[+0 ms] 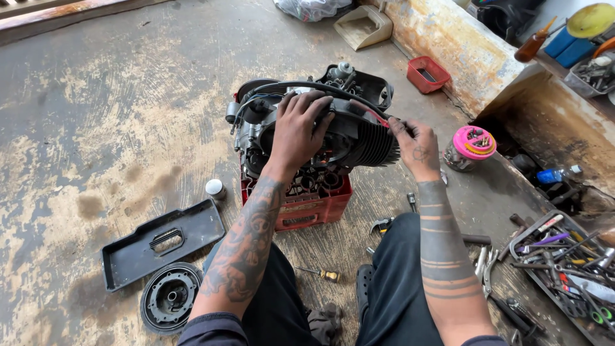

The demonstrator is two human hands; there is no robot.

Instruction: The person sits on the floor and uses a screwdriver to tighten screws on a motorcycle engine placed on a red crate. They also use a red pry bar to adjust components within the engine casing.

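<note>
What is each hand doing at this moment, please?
Left hand: spread open, palm pressed flat on the engine.
Right hand: fingers closed, pinching the red wire beside the engine's fins.

- Small engine (359, 138): black and dark grey, greasy; finned cylinder pointing right, round side housing facing up. Rests on the red crate, overhanging its top edges.
- Black cable (307, 86): thin, curving in an arc over the engine's upper side from left to right.
- Red crate (307, 208): plastic, open-topped with inner cells; stands upright on the concrete floor, mid-floor, away from its edges.
</note>
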